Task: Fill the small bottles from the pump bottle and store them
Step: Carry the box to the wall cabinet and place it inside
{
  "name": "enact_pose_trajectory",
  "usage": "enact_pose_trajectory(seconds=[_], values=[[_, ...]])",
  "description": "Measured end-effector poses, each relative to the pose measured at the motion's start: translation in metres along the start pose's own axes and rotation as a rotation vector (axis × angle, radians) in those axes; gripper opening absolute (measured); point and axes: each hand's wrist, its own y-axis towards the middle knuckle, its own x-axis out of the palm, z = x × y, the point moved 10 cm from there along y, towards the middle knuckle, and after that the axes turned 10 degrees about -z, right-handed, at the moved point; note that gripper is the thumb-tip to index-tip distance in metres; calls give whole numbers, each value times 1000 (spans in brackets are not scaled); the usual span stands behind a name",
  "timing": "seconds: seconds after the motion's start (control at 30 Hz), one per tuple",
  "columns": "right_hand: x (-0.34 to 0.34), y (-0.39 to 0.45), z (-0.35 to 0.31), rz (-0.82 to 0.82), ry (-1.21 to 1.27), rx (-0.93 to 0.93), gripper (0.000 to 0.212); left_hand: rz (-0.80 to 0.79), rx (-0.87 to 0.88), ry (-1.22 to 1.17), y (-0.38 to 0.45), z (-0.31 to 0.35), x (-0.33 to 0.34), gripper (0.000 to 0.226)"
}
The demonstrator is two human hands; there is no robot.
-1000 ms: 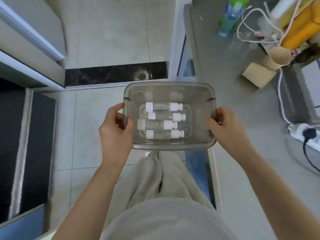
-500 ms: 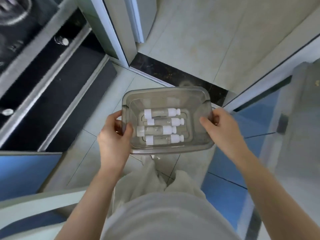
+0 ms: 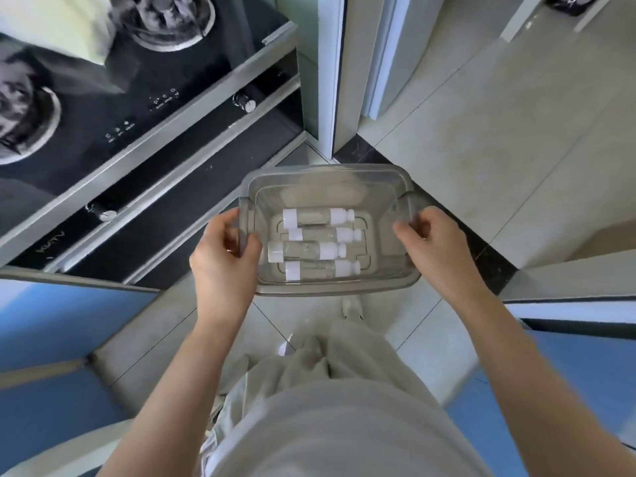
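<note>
I carry a clear grey plastic bin (image 3: 330, 173) in front of my body, above the tiled floor. Several small clear bottles (image 3: 318, 216) with white caps lie side by side on its bottom. My left hand (image 3: 222, 259) grips the bin's left rim, thumb inside the wall. My right hand (image 3: 438, 249) grips the right handle, fingers curled over the rim. The pump bottle is out of view.
A black gas stove (image 3: 103, 98) with knobs and a steel front fills the upper left. A door frame (image 3: 339, 74) stands ahead, with pale tiles (image 3: 481, 115) beyond. Blue cabinet fronts (image 3: 51, 321) flank me on both sides.
I have turned left with the bin held the same way in both hands. The grey counter with the cables has left the view and the stove has come in.
</note>
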Motion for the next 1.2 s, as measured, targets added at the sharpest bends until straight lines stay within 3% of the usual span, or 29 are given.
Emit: enact_pose_trajectory(seconds=[0.33, 0.67, 0.93, 1.2], values=[[8, 161, -100, -206, -184, -193, 36, 261, -190, -67, 98, -1, -15, 27], [60, 270, -222, -439, -125, -373, 39, 441, -311, -170, 174, -7, -68, 25], [118, 308, -307, -515, 121, -317, 39, 432, -264, -250, 255, -17, -150, 22], [125, 332, -410, -507, 228, -480, 34, 396, -276, -399, 318, 2, -214, 13]])
